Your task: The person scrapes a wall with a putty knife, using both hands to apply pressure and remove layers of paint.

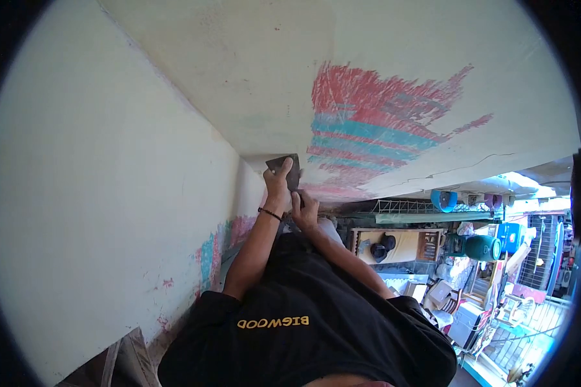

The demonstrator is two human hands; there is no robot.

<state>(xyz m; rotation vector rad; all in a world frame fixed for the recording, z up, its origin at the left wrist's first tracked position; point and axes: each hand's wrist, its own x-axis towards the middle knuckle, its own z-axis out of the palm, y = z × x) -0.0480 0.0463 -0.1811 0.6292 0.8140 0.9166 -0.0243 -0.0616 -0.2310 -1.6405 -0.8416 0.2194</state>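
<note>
A dark, flat-bladed scraper (294,175) is held up close to the corner where two pale walls meet. My left hand (278,186), with a dark band at its wrist, grips the blade, the thumb laid along its face. Just below and to the right, my right hand (308,211) is closed around the handle end, which the fingers mostly hide. To the right of the blade, the painted wall (426,29) has a scraped patch (374,126) of red and turquoise stripes.
The left wall (110,180) carries flecks of red and turquoise low down. A crack (458,169) runs across the right wall. Beyond it are a wooden bench (394,245) with dark hats, a green drum (482,248), a blue barrel (511,237) and piled boxes.
</note>
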